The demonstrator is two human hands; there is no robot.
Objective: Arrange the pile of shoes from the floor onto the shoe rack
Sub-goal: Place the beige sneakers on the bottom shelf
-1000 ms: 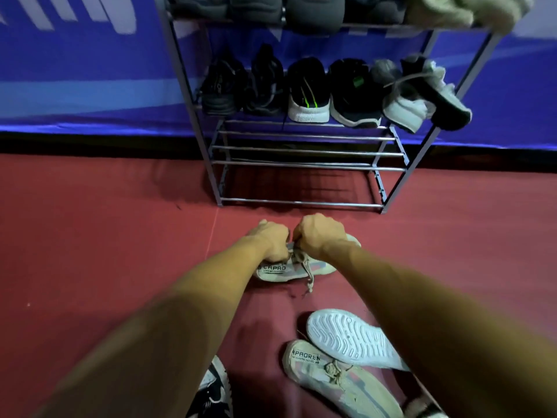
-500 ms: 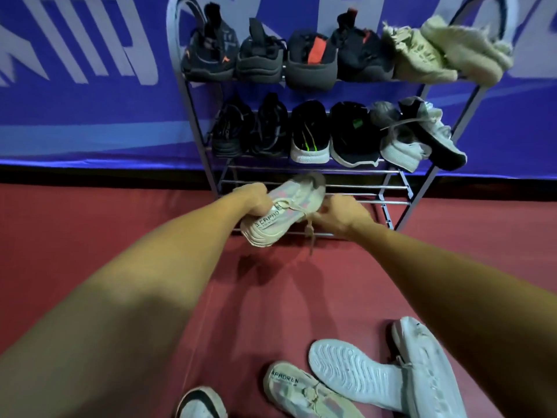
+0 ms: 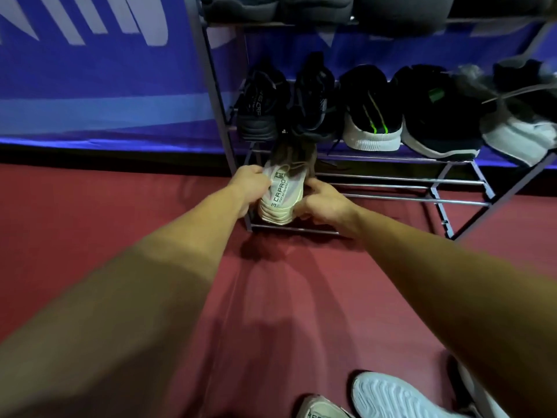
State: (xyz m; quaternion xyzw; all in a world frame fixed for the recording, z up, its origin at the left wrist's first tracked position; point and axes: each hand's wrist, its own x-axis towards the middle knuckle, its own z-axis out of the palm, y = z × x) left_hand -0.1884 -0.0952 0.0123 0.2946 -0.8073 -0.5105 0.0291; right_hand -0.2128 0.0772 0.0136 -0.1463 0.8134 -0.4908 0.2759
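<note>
Both hands on one beige mesh sneaker. Long axis runs front-to-back: toe points away from me into the grey metal shoe rack, printed heel faces me. It's at the left end of the bottom tier, heel above the front rail. Left hand fingers are curled round its left flank, right hand fingers round its right. Both are clamped on the shoe.

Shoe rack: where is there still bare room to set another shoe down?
The bottom shelf is bare from the beige shoe, held by the left hand and right hand at its left end, across to the right post. The red floor in front is open too. The middle shelf is crowded, shoes side by side; the top shelf looks full.
</note>
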